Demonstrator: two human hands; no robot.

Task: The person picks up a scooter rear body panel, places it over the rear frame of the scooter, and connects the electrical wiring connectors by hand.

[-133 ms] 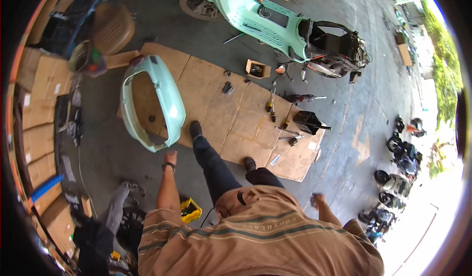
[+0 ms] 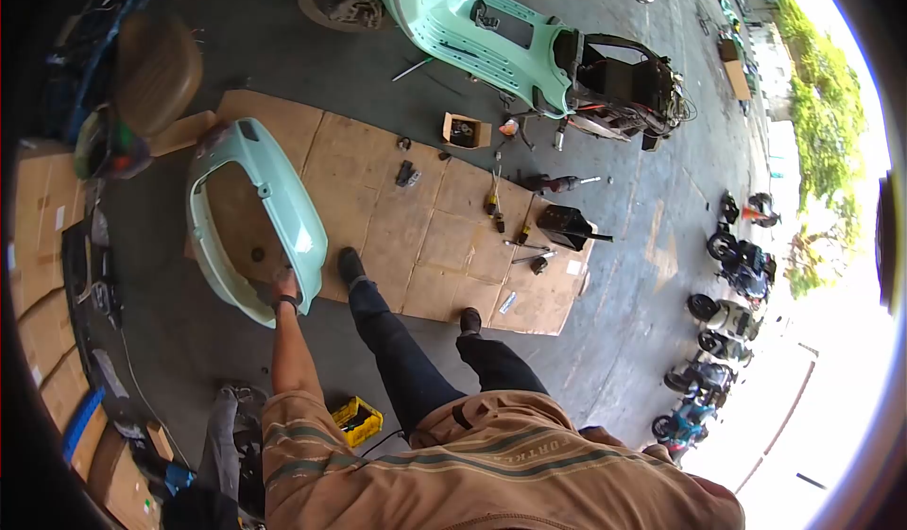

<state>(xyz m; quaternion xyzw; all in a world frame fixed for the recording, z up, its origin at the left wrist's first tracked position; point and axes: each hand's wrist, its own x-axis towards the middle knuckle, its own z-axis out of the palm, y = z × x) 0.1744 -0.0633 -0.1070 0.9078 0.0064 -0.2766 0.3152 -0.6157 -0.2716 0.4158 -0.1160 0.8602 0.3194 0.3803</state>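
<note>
My left hand (image 2: 285, 285), with a dark band at the wrist, reaches down to the near end of a mint-green scooter body panel (image 2: 304, 230). It overlaps the panel's near rim; its fingers are blurred, so I cannot tell whether they grip it. The panel is a hollow loop with a large opening, lying on a flattened cardboard sheet (image 2: 368, 209). Of my right hand (image 2: 597, 437), only a dark sliver shows beside my shirt, its fingers hidden.
A partly stripped mint-green scooter (image 2: 453, 43) stands beyond the cardboard. Screwdrivers (image 2: 493, 209), a power tool (image 2: 557, 183), a small parts box (image 2: 467, 131) and a black bin-like part (image 2: 565, 226) lie rightward. A yellow crate (image 2: 357, 421) sits near my left leg. Cartons line the left.
My left hand has moved forward onto the near end of the panel. My right hand has drawn back toward my body. The whole view has shifted leftward.
</note>
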